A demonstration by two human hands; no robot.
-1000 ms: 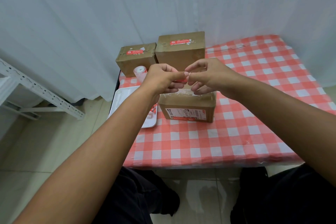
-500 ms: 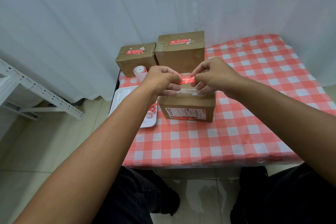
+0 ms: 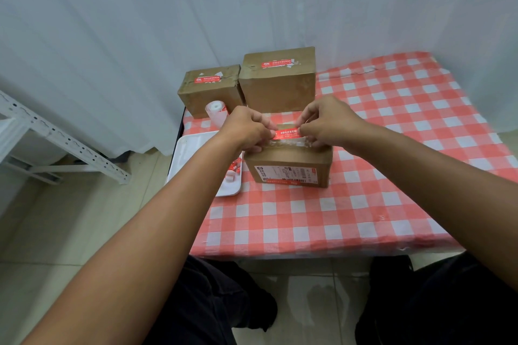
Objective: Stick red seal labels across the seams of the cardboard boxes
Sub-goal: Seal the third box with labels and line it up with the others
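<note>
A red seal label (image 3: 286,133) is stretched flat between my two hands, just above the taped top of the nearest cardboard box (image 3: 288,168). My left hand (image 3: 246,129) pinches the label's left end and my right hand (image 3: 328,123) pinches its right end. That box carries a white shipping label on its front face. Two more cardboard boxes stand behind it: a smaller one (image 3: 210,92) at the left and a taller one (image 3: 277,84) beside it, each with a red label on top.
A roll of labels (image 3: 215,110) lies in front of the small box. A white tray (image 3: 196,159) with red and white scraps sits at the table's left edge. The checked tablecloth (image 3: 392,162) covers the table. A white metal rack (image 3: 42,131) stands at left.
My hands have drawn apart, pulling the red label out to its full length, and have lowered it toward the top of the nearest box.
</note>
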